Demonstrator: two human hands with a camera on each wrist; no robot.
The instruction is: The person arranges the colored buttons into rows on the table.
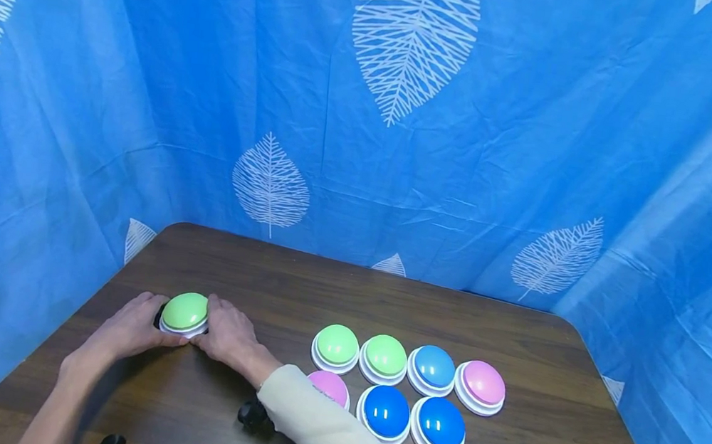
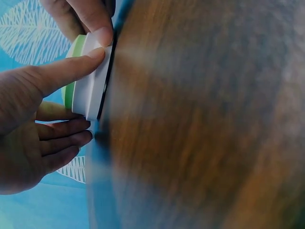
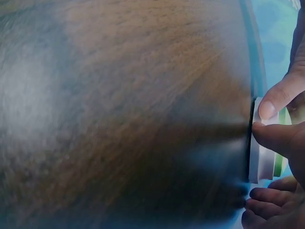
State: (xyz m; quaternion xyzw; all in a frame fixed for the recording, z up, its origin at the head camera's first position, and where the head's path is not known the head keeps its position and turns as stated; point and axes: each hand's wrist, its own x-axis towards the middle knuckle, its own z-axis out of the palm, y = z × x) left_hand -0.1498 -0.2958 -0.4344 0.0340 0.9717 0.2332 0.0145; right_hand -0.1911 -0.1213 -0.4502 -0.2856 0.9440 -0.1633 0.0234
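At the left of the table, both hands hold one green-domed push button [image 1: 185, 311] with a white round base. The left hand [image 1: 135, 328] grips it from the left, its thumb on the near side of the white base [image 2: 90, 90] and its fingers round the far side. From the right, the right hand [image 1: 231, 331] grips the same base, thumb tip beside the left thumb in the right wrist view. The base has a dark underside. Whether it rests on the table or hangs just above cannot be told.
Right of the hands stand two green buttons [image 1: 337, 344], a light blue button [image 1: 434, 367], two dark blue buttons [image 1: 386, 412] and two pink buttons [image 1: 483, 383]. The right sleeve [image 1: 324, 419] partly covers one pink button. A blue leaf-patterned curtain [image 1: 401, 155] surrounds the brown wooden table [image 1: 542, 426].
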